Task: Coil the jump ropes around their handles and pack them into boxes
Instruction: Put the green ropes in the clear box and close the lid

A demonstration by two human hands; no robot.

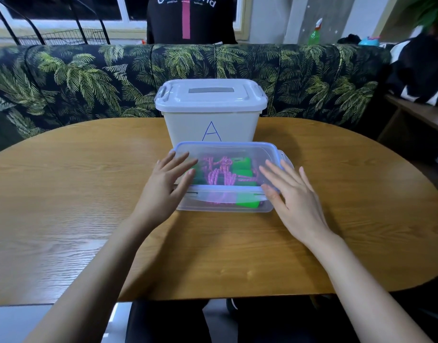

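Note:
A clear plastic box (pixel 213 206) stands in the middle of the wooden table, with a blue-rimmed clear lid (pixel 225 151) lying on top of it. Through the plastic I see a pink jump rope (pixel 219 173) coiled around green handles (pixel 242 167). My left hand (pixel 168 181) lies flat on the lid's left end, fingers straight. My right hand (pixel 289 191) lies flat on the lid's right end, fingers spread. Neither hand grips anything.
Right behind the clear box stands a taller white lidded bin (pixel 210 112) marked with a blue letter A. The oval table (pixel 64 194) ends near my lap. A leaf-patterned sofa (pixel 89 78) runs along the far side, and a person in a black shirt is behind it.

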